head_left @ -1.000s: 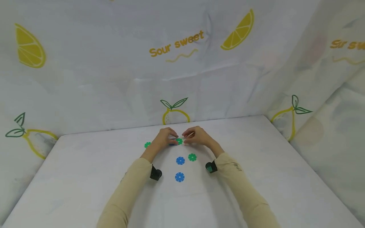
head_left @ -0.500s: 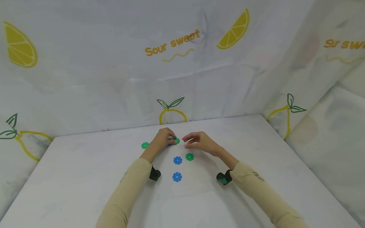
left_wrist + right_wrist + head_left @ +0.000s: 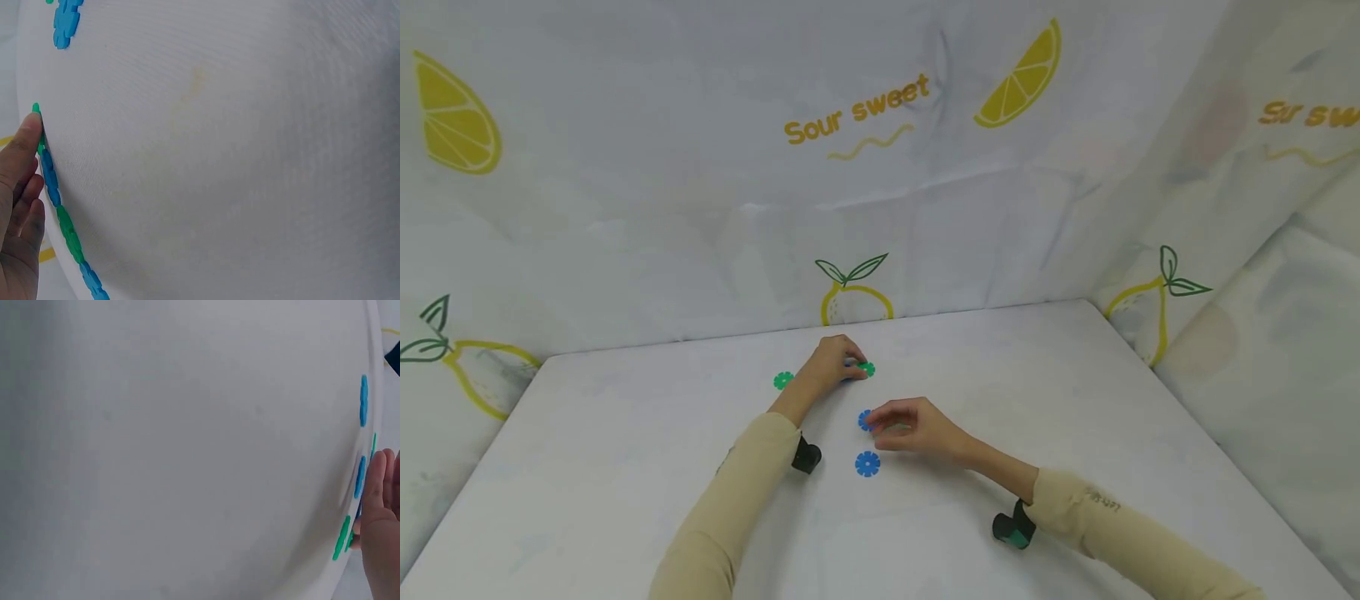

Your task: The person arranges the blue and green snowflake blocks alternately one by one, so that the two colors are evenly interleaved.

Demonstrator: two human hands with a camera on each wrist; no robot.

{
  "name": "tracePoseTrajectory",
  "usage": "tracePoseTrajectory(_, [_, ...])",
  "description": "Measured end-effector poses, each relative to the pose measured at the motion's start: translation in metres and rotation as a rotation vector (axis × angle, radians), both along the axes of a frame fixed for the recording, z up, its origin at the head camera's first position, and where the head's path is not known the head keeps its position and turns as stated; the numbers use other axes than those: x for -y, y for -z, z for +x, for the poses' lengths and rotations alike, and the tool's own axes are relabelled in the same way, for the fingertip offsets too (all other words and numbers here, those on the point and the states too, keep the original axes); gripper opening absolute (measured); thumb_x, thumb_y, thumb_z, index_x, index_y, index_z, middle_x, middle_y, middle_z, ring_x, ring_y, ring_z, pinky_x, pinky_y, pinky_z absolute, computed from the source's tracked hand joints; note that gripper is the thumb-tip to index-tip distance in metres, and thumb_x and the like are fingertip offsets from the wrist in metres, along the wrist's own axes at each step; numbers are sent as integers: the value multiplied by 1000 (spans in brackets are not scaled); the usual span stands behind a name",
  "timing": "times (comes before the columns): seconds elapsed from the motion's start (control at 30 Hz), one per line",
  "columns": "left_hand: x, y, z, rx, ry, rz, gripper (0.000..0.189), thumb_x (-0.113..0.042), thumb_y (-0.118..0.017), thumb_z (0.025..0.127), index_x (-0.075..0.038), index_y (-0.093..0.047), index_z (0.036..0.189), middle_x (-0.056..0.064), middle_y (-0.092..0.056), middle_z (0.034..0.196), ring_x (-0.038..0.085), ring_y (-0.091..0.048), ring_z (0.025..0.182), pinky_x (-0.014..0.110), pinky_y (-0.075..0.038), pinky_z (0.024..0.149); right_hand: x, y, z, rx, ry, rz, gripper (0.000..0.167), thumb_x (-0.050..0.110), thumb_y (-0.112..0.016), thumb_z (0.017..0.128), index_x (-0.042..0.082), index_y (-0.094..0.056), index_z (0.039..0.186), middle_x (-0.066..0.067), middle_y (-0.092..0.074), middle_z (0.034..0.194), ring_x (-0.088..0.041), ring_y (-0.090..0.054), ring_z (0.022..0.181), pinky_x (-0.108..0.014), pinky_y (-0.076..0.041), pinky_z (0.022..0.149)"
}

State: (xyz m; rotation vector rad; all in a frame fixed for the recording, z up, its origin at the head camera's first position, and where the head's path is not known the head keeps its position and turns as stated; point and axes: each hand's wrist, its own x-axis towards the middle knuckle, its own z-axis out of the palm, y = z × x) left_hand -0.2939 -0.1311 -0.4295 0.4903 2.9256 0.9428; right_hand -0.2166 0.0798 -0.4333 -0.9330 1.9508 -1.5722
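My left hand [image 3: 829, 362] pinches a green snowflake-shaped disc [image 3: 868, 368] near the back of the table. That disc ends a row of alternating discs, seen nearly edge-on in the left wrist view, with a blue disc [image 3: 50, 177], a green one [image 3: 70, 232] and another blue one [image 3: 94, 281]. The hand hides part of this row in the head view. My right hand [image 3: 921, 429] hovers with thumb and fingers apart over a loose green disc [image 3: 342, 537], mostly covered in the head view. Its fingertips overlap a loose blue disc [image 3: 862, 420].
Another blue disc [image 3: 867, 464] lies nearer the front of the white table [image 3: 625, 483]. A green disc [image 3: 783, 380] shows left of my left forearm. A white cloth [image 3: 700, 208] with lemon prints hangs behind the table. Each wrist carries a small black camera [image 3: 1013, 527].
My right hand has drawn away from the left hand and come forward over the loose green disc. The left hand keeps its place at the row. The head view has shifted slightly.
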Motion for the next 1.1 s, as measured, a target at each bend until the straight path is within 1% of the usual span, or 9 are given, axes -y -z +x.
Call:
tracePoseTrajectory(0.1, [1,0,0,-5,11,1,21,-14,-79,78,-2,-74,95,10,-66,103,26,-60,105,38,-46,95,4,7,5,16,2,-20,35,-3,-68,85,-13,-58,118,-28,-60,116,-38,-60,107,-29,-52,89])
tracePoseTrajectory(0.23, [1,0,-1,-11,12,5,21,-14,-79,78,-2,-74,95,11,-66,103,26,-60,104,38,-47,94,10,13,10,30,8,-10,37,-3,-68,85,-11,-58,120,-25,-59,120,-36,-60,109,-30,-50,92])
tracePoseTrajectory(0.37, [1,0,0,-3,2,10,20,-14,-79,78,-2,-74,94,11,-66,104,27,-60,105,38,-48,94,14,15,13,18,12,2,37,-1,-68,87,-9,-57,121,-22,-59,123,-33,-59,111,-31,-48,95])
tracePoseTrajectory(0.57, [1,-1,0,19,-5,12,20,-13,-79,78,-3,-73,94,10,-66,104,26,-60,106,38,-46,96,20,15,16,11,-28,-24,39,-4,-67,85,-11,-55,122,-24,-57,124,-36,-57,115,-32,-45,99])
tracePoseTrajectory(0.67, [0,-1,0,23,-3,12,20,-14,-79,79,-3,-73,95,10,-66,104,25,-59,107,37,-45,97,20,14,17,0,-44,-21,38,-5,-67,86,-11,-55,122,-25,-58,122,-35,-58,113,-31,-46,97])
tracePoseTrajectory(0.87, [1,1,0,-7,20,12,20,-14,-79,79,-2,-73,94,11,-66,102,26,-60,104,38,-47,94,14,8,22,37,-57,42,34,-4,-67,86,-9,-59,119,-22,-64,114,-27,-66,100,-26,-52,87])
tracePoseTrajectory(1.0, [0,0,1,-7,3,8,19,-13,-79,79,-2,-73,94,10,-66,102,25,-60,103,37,-47,94,11,6,25,15,-55,51,33,-2,-66,87,-9,-59,118,-21,-65,112,-27,-66,101,-26,-52,87])
tracePoseTrajectory(1.1, [0,-1,1,12,0,17,18,-12,-78,80,-2,-73,94,10,-66,102,25,-60,105,38,-46,95,10,6,27,39,-67,65,31,-1,-66,88,-7,-60,118,-19,-64,114,-26,-66,100,-26,-52,87])
